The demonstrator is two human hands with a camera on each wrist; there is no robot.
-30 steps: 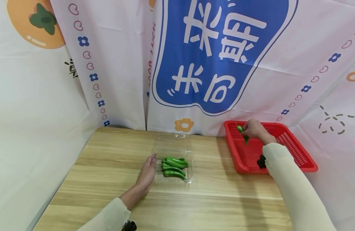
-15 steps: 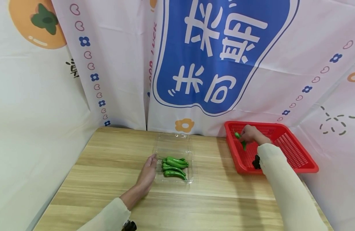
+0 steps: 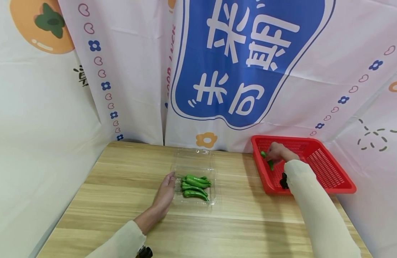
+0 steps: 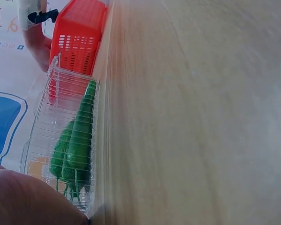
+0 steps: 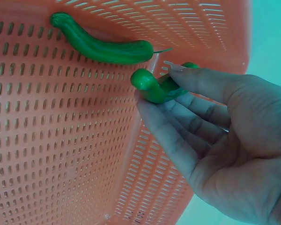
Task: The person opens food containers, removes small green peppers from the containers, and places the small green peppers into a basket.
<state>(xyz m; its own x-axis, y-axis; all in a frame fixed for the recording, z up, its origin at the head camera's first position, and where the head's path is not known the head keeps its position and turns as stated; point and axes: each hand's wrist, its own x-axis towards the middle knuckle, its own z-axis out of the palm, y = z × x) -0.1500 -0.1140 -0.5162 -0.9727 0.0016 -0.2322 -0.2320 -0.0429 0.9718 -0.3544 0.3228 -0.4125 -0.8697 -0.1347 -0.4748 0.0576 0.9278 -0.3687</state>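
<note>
A clear plastic box [image 3: 214,195] with its lid [image 3: 194,159] folded back lies on the table, and several green chili peppers [image 3: 194,182] lie in it. My left hand [image 3: 163,195] rests against the box's left side, fingers extended. In the left wrist view, part of that hand [image 4: 28,199] shows beside the stem end of the peppers. Over at the right, my right hand [image 3: 277,152] is down inside a red basket [image 3: 329,163]. Its thumb and fingers pinch one green chili pepper [image 5: 152,89]. Close by, another green chili pepper [image 5: 103,49] lies in the basket.
The wooden table [image 3: 127,179] runs up to a printed cloth backdrop [image 3: 140,89] behind the box and basket. White cloth [image 3: 40,125] also hangs at the left side. The basket has raised slotted walls and stands at the table's back right.
My right hand has moved down and slightly left inside the basket, the chili pepper still pinched in its fingers. The left hand and the box have stayed put.
</note>
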